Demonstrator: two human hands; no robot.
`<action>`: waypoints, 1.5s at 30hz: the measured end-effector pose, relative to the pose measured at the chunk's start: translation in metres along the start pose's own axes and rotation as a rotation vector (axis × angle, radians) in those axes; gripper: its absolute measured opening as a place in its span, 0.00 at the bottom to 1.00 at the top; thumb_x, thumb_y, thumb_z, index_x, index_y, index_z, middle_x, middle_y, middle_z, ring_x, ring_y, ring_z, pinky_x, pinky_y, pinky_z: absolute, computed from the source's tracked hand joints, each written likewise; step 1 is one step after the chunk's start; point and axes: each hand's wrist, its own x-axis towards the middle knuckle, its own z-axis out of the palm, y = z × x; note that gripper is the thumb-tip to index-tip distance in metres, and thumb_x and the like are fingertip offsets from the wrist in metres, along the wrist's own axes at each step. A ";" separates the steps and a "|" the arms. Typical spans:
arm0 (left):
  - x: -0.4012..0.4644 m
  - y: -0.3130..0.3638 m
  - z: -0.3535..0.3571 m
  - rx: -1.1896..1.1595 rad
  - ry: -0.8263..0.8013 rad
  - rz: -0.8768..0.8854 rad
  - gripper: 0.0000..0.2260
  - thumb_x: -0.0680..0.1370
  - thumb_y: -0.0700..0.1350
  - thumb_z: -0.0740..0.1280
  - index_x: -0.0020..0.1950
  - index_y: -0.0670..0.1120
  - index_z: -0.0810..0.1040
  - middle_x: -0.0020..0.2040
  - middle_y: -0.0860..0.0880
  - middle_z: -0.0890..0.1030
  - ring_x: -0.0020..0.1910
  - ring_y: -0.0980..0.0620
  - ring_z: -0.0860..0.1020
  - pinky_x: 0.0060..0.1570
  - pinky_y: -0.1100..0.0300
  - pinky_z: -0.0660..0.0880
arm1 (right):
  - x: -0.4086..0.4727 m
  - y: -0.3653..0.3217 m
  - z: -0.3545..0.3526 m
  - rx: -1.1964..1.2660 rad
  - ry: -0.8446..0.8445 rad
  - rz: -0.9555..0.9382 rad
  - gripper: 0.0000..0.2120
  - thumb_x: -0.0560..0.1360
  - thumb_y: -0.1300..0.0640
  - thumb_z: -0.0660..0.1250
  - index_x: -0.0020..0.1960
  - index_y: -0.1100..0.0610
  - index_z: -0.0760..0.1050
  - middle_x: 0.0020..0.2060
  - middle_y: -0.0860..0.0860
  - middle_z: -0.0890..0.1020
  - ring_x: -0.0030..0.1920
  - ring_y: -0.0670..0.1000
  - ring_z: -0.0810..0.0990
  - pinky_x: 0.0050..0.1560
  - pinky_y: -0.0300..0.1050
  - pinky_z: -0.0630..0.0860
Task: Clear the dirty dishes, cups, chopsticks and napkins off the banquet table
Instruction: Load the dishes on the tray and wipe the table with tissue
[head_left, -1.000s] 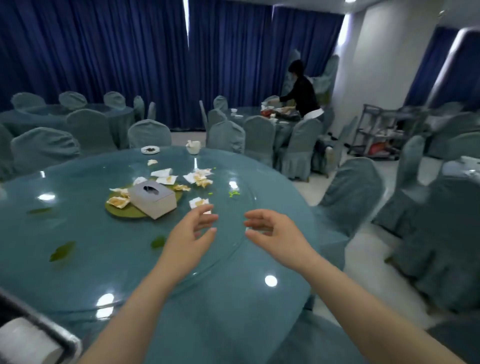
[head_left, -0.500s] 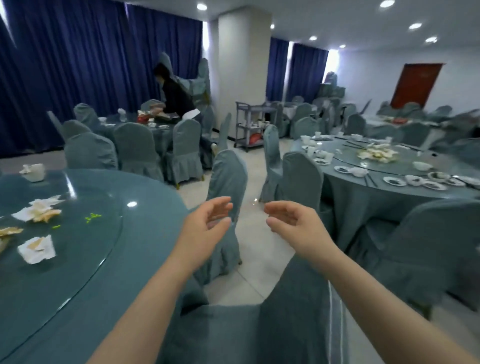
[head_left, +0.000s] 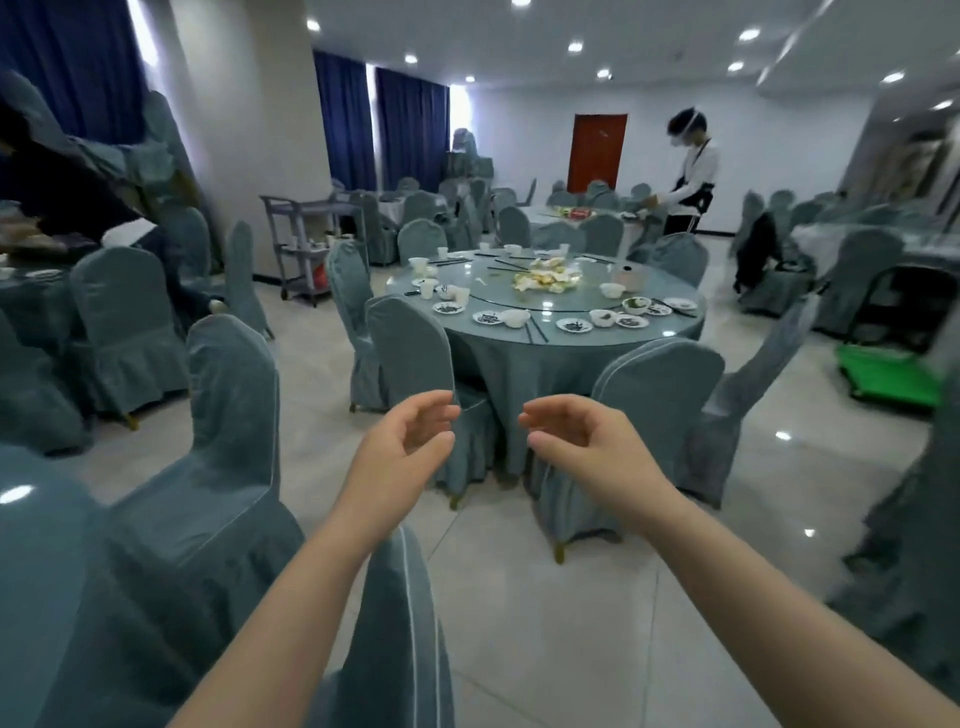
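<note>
Hands empty: left hand (head_left: 402, 447) and right hand (head_left: 582, 447) hover lower centre, fingers loosely curled, holding nothing. Banquet table (head_left: 519, 345) at frame centre carries dirty plates (head_left: 574, 326), cups (head_left: 427, 288), chopsticks (head_left: 537, 330), napkins (head_left: 545, 278) on its middle. Step looks like approach; next move needs passing the chairs (head_left: 410, 343), then reaching the near rim

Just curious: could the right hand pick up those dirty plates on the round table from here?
Probably not yet. The right hand hangs empty, well short of the plates, with a covered chair between.
</note>
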 end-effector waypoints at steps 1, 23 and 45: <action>0.017 -0.004 0.018 -0.003 0.006 0.005 0.16 0.77 0.34 0.64 0.60 0.51 0.75 0.55 0.53 0.81 0.54 0.63 0.79 0.54 0.71 0.74 | 0.012 0.010 -0.018 0.002 0.002 0.003 0.11 0.73 0.63 0.71 0.53 0.53 0.79 0.47 0.46 0.85 0.49 0.41 0.83 0.49 0.33 0.77; 0.339 -0.117 0.015 0.151 0.406 -0.100 0.15 0.78 0.36 0.63 0.58 0.55 0.76 0.54 0.55 0.83 0.54 0.60 0.80 0.50 0.68 0.75 | 0.409 0.146 -0.035 0.087 -0.437 -0.095 0.10 0.75 0.58 0.69 0.55 0.49 0.80 0.49 0.41 0.83 0.49 0.36 0.80 0.46 0.26 0.73; 0.647 -0.246 -0.194 0.201 0.944 -0.136 0.16 0.78 0.35 0.62 0.62 0.51 0.75 0.55 0.52 0.82 0.55 0.55 0.80 0.56 0.59 0.75 | 0.869 0.183 0.222 0.270 -0.852 -0.289 0.09 0.75 0.58 0.69 0.52 0.46 0.79 0.49 0.40 0.83 0.50 0.36 0.80 0.53 0.32 0.75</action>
